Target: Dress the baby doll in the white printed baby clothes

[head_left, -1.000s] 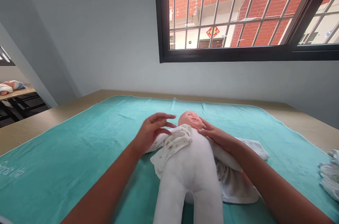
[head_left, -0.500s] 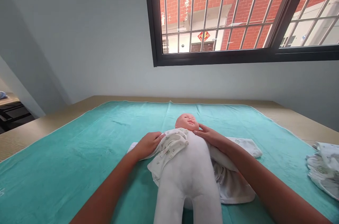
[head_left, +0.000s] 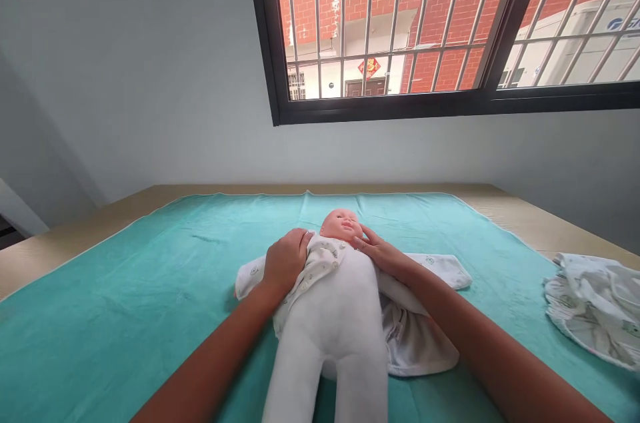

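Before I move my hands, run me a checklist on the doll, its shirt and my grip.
1. Doll lying face up on the teal blanket: ok.
2. Left hand at the shirt by the doll's shoulder: ok. Firm grip on the fabric: cannot tell, fingertips are hidden.
3. Right hand at the doll's neck, fingers extended: ok.
4. Shirt front closed: not ok; one panel covers part of the chest, the other side lies spread beside the doll.
5. Picture-right sleeve on the doll's arm: not ok; it lies flat beyond the arm.
6. Crumpled garment apart from the doll: ok.
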Tool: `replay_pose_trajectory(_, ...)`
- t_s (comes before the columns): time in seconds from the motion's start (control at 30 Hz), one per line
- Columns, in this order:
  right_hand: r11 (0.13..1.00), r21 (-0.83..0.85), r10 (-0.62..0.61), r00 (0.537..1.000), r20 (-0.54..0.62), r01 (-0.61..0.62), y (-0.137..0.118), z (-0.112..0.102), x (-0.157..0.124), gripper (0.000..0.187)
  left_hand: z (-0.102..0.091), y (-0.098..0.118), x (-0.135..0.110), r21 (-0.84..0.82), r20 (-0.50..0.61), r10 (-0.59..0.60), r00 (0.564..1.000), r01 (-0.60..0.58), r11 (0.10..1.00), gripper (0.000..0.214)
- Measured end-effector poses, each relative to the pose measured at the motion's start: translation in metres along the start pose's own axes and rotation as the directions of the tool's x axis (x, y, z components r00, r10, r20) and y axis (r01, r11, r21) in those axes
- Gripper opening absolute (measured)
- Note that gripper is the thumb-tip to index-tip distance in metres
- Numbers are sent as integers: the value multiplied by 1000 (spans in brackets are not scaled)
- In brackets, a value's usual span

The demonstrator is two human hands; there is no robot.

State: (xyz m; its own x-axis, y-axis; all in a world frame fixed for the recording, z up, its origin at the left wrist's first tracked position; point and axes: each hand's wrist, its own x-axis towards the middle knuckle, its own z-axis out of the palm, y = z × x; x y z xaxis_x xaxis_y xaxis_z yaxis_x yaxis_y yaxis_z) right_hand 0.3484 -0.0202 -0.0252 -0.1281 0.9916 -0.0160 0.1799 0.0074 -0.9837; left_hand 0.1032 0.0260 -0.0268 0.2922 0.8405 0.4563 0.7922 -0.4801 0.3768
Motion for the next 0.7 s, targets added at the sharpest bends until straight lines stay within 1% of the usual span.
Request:
replay_pose_trajectory(0.07, 998, -50, 28, 999, -25, -29, -1, 0, 1, 72, 9, -4, -5, -10, -81, 72, 994, -73, 997, 34)
replay_pose_trajectory(0.17, 997, -63, 36, 999, -36, -38, -5, 2, -1, 69, 13, -11, -16, -21, -218, 204, 954, -214, 977, 27)
replay_pose_trajectory(0.23, 999, -45, 24, 1000, -15, -25, -8, 2, -4, 69, 8, -11, -25, -69, -279, 235, 931, -264, 962, 21)
replay_pose_trajectory(0.27, 999, -39, 18, 1000, 4, -18, -10, 2, -5, 69, 4, -10, -31, -119, -285, 235, 929, -277, 953, 19)
replay_pose_trajectory(0.3, 999, -34, 12, 1000, 23, -11, -11, 2, -7, 69, -1, -10, -38, -185, -269, 225, 936, -280, 942, 16)
replay_pose_trajectory(0.33, 1000, -31, 7, 999, 38, -6, -12, 1, -8, 69, -7, -9, -46, -260, -230, 210, 950, -268, 928, 16)
replay_pose_trajectory(0.37, 999, -32, 9, 999, 47, -7, -12, 1, -8, 69, -13, -10, -55, -333, -166, 194, 967, -240, 912, 17)
replay_pose_trajectory(0.43, 999, -41, 28, 999, 36, -27, -12, 1, -7, 69, -24, -13, -72, -442, -2, 164, 987, -148, 885, 25)
replay_pose_trajectory(0.47, 998, -44, 45, 999, 22, -44, -11, 1, -5, 69, -29, -15, -79, -472, 82, 157, 984, -100, 876, 28)
replay_pose_trajectory(0.53, 996, -43, 79, 997, 4, -78, -9, 2, -1, 69, -37, -21, -88, -489, 223, 170, 960, -41, 871, 30)
replay_pose_trajectory(0.6, 995, -35, 92, 996, 1, -92, -8, 4, 2, 70, -41, -26, -91, -484, 307, 195, 932, -24, 875, 32)
replay_pose_trajectory(0.63, 995, -32, 91, 996, -2, -91, -9, 4, 2, 69, -42, -27, -90, -477, 325, 194, 926, -17, 878, 33)
replay_pose_trajectory(0.7, 996, -32, 86, 996, -8, -86, -10, 5, 1, 67, -42, -27, -88, -467, 339, 157, 927, 21, 884, 35)
